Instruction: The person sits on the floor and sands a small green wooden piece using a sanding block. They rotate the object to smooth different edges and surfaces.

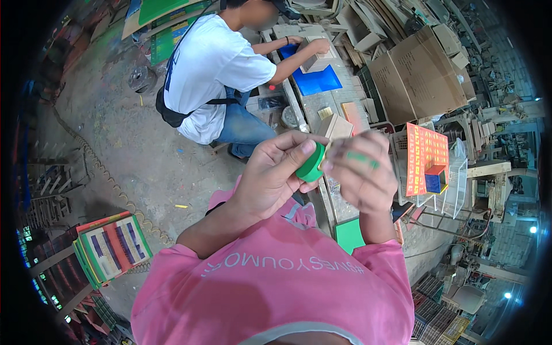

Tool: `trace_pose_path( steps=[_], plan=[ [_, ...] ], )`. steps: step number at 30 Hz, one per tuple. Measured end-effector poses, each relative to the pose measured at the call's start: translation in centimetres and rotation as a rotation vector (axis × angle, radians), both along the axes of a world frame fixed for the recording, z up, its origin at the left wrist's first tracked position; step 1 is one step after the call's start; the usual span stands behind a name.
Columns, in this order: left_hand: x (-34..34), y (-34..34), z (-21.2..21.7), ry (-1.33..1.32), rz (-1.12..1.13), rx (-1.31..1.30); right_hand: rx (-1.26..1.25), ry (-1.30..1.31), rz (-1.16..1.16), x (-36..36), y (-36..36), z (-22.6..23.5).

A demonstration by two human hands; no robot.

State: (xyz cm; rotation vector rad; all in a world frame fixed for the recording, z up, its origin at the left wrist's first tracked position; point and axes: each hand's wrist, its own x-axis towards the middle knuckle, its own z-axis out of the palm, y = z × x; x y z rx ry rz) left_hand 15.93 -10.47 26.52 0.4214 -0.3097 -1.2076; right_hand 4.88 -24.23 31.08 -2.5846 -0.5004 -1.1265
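In front of my chest my left hand (276,169) is closed round a short, thick green disc (311,165) that looks like a roll of tape, with a yellowish edge on its right side. My right hand (365,172) is curled up against that edge and blurred by motion. A small smeared green patch (363,159) shows among its fingers; what it is I cannot make out. Below my right wrist a flat green sheet (349,236) lies on the workbench (325,195).
Ahead, a co-worker in a white shirt (215,69) handles a light block (318,53) over a blue sheet (325,80). Cardboard boxes (417,72) stand at the far right. An orange patterned sheet (417,158) stands right of my hands, and stacked coloured boards (112,250) are at left.
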Motion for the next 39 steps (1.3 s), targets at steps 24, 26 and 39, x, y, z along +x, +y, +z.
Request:
trace_pose_path(
  steps=[24,26,39],
  plan=[
    [0.3,0.7,-0.2,-0.073,-0.074,-0.095,0.050,0.000,0.082,-0.5,0.5,0.4],
    [0.2,0.9,-0.3,-0.073,-0.061,-0.106,-0.002,0.019,0.151,-1.2,1.3,0.0],
    [0.8,1.0,0.4,-0.160,-0.060,-0.098,0.148,-0.108,-0.037,1.0,-1.5,-0.1]
  ],
)
